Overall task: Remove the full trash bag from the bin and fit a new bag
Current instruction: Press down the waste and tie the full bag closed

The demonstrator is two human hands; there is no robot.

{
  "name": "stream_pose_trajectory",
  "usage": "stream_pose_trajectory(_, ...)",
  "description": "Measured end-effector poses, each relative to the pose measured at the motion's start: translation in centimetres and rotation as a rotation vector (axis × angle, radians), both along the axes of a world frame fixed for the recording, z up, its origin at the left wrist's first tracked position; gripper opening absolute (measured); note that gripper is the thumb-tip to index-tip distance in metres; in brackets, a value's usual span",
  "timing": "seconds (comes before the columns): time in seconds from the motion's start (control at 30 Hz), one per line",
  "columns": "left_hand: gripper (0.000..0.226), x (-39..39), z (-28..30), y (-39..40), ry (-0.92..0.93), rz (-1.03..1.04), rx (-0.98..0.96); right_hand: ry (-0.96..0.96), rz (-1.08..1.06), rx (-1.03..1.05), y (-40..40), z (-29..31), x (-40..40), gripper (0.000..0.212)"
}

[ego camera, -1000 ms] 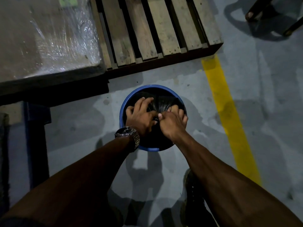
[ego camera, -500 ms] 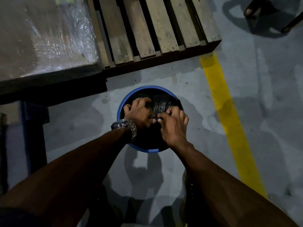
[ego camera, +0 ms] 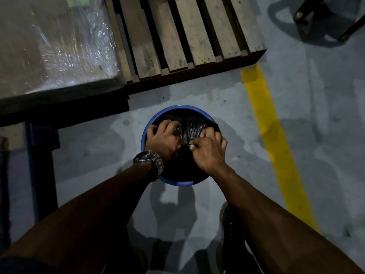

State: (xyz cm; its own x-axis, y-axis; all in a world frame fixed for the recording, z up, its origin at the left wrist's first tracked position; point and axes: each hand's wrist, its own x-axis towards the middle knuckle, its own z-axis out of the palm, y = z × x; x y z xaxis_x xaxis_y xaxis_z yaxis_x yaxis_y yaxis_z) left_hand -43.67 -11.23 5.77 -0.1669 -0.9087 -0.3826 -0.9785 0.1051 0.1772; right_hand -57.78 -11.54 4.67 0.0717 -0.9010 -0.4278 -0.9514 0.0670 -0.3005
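Blue bin point(ego camera: 182, 183) on the floor point(ego camera: 227, 99), frame centre. Black trash bag point(ego camera: 190, 130) inside it, top gathered. Left hand point(ego camera: 163, 138) and right hand point(ego camera: 209, 152) both pinch the gathered plastic, fingers curled. Wooden pallet point(ego camera: 177, 36) at 12 o'clock, yellow line point(ego camera: 276, 145) at 3.

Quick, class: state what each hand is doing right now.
Left hand: closed, gripping the black trash bag.
Right hand: closed, pinching the bag's gathered top.
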Motion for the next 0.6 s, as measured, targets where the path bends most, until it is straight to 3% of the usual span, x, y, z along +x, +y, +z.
stream_pose_trajectory(0.17,0.043,-1.2,-0.2,0.3,0.139,0.054,-0.075,-0.003,-0.037,0.004,0.2,-0.1,-0.1,0.024)
stream_pose_trajectory(0.4,0.037,-1.6,-0.5,-0.4,0.016,-0.102,0.014,-0.120,-0.039,-0.054,1.6,-0.2,-0.4,0.021)
stream_pose_trajectory(0.6,0.038,-1.8,-0.5,-0.5,0.038,0.072,0.026,-0.275,-0.153,-0.229,4.1,-0.3,-1.1,0.059)
